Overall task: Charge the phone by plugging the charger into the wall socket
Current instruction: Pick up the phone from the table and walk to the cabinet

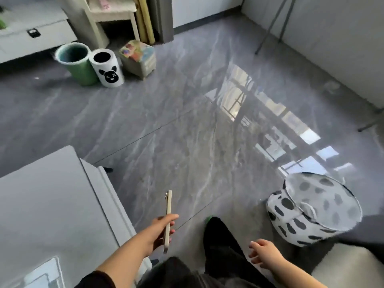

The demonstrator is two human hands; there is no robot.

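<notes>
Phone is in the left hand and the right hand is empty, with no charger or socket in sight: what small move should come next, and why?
Probably keep walking and turn the view to find the charger. The left hand grips the phone edge-on over the grey floor, the right hand hangs open and empty, and neither a charger, a cable nor a wall socket shows in this view.
</notes>
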